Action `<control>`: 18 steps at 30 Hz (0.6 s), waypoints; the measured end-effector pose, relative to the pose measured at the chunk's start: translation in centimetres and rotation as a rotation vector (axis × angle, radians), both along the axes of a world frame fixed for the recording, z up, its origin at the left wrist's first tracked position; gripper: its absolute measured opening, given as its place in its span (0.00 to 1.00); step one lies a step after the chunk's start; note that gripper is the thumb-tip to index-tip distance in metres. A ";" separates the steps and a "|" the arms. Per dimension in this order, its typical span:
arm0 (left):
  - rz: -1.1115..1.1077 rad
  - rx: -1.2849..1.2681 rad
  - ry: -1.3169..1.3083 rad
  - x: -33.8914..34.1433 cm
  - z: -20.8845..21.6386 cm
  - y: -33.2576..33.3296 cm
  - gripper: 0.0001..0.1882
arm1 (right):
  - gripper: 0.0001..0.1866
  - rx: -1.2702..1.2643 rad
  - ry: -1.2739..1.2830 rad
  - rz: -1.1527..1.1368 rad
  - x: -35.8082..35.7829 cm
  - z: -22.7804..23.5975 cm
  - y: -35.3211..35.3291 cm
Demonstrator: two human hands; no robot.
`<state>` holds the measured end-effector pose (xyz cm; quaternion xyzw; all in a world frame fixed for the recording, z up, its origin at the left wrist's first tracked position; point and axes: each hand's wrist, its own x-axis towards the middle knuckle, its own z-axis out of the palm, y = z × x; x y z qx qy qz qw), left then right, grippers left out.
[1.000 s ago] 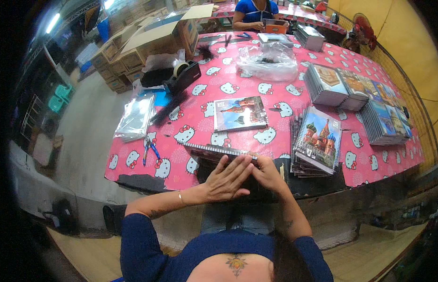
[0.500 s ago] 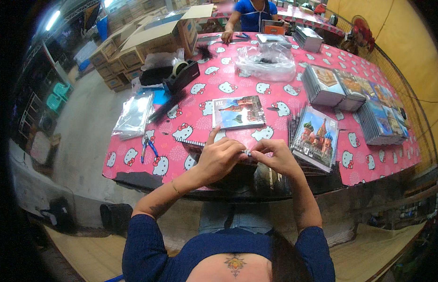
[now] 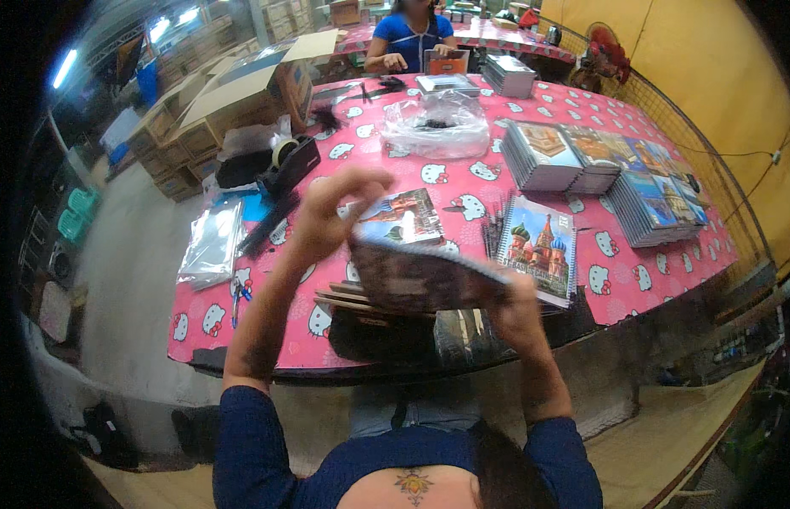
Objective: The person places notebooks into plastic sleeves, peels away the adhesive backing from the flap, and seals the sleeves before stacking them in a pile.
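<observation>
A spiral notebook, blurred by motion, is raised off the table and tilted with its dark side toward me. My right hand grips its right end. My left hand is lifted by its upper left corner, with thumb and fingers apart; nothing shows between them. Behind the raised notebook, another one with a cathedral cover lies flat, partly hidden. Close to my right hand is a stack of spiral notebooks with the same kind of cover. Board edges stick out below the raised notebook.
Stacked notebooks fill the table's right side. A plastic bag lies toward the back. At left are a tape dispenser, clear plastic sleeves and a blue pen. Cardboard boxes stand beyond. Across the table, a person sits.
My hands were together at the notebook's bound edge. Now the notebook is raised and tilted in my right hand, while my left hand has moved up and left, away from the edge. The view has shifted.
</observation>
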<state>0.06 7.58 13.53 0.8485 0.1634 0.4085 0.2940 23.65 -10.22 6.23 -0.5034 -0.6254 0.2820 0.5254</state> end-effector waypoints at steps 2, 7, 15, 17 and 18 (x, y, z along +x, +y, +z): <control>0.061 -0.290 0.145 -1.8 -4.8 6.4 0.13 | 0.15 0.233 -0.049 -0.294 0.9 2.3 -1.2; 0.022 0.489 0.494 -1.7 -18.9 8.8 0.17 | 0.14 0.550 -0.391 -0.645 5.8 -0.7 -0.5; 0.092 0.323 0.418 -1.0 -20.4 9.3 0.14 | 0.25 0.049 0.294 -0.520 22.3 -6.6 2.1; 0.134 0.233 0.430 -1.9 -20.2 9.4 0.14 | 0.27 -0.076 0.417 -0.553 19.6 -6.7 2.3; 0.145 0.188 0.454 -2.0 -20.1 9.3 0.15 | 0.28 -0.139 0.475 -0.580 18.6 -6.6 1.8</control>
